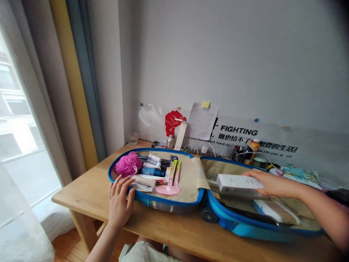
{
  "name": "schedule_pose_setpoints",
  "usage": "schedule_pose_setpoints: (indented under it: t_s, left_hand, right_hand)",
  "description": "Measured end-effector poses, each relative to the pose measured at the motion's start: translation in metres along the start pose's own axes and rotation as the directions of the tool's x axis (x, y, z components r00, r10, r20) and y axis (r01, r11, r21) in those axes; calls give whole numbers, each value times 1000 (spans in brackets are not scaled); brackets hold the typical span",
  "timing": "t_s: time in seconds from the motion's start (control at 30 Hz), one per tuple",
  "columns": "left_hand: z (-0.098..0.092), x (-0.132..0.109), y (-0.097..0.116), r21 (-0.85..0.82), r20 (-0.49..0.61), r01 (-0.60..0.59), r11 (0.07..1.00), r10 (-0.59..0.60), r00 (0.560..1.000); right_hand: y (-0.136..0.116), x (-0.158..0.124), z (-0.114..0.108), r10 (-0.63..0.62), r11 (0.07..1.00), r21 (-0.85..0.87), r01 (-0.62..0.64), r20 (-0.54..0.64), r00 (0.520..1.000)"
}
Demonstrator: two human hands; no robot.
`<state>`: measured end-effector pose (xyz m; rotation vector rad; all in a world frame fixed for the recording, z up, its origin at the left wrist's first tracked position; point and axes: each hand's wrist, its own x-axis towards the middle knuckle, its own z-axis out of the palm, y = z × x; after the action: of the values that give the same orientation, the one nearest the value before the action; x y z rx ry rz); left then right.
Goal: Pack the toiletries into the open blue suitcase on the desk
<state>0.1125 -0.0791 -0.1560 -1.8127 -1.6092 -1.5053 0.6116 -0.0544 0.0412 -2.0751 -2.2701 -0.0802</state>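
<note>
Your right hand [267, 182] grips one end of a white box [240, 183], fingers over its far edge and the thumb out of sight; the print on it is too small to read. You hold it above the right half of the open blue suitcase [245, 232], hiding part of what lies inside. Below it, a blue-and-white pack [275, 211] is blurred. Your left hand [121, 198] has its fingers loosely spread over the near rim of the left half, probably resting there, though the angle makes contact hard to judge. They lie close to a pink mesh puff [128, 163] and partly cover the tubes beside it. On the wall, a paper sheet [201, 122] covers some of the banner's lettering [239, 130]. The frame cuts off your legs [148, 251] and a dark object [339, 196] at right.
</note>
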Motion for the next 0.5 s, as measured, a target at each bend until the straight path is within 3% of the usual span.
schedule_pose_setpoints:
  t_s: [0.1, 0.2, 0.4, 0.5]
  left_hand:
    - [0, 0, 0, -4, 4, 7, 1000, -7, 1000]
    - [0, 1, 1, 4, -8, -7, 1000, 7, 1000]
    - [0, 0, 2, 13, -5, -24, 1000, 24, 1000]
    - [-1, 0, 2, 15, -1, -20, 1000, 20, 1000]
  right_hand:
    - [-22, 17, -21, -94, 990, 110, 88, 51, 994]
    - [-66, 46, -25, -158, 980, 110, 168, -92, 983]
    - [-174, 127, 17, -232, 960, 105, 258, -210, 950]
    - [-213, 157, 38, -276, 948, 101, 302, -209, 938]
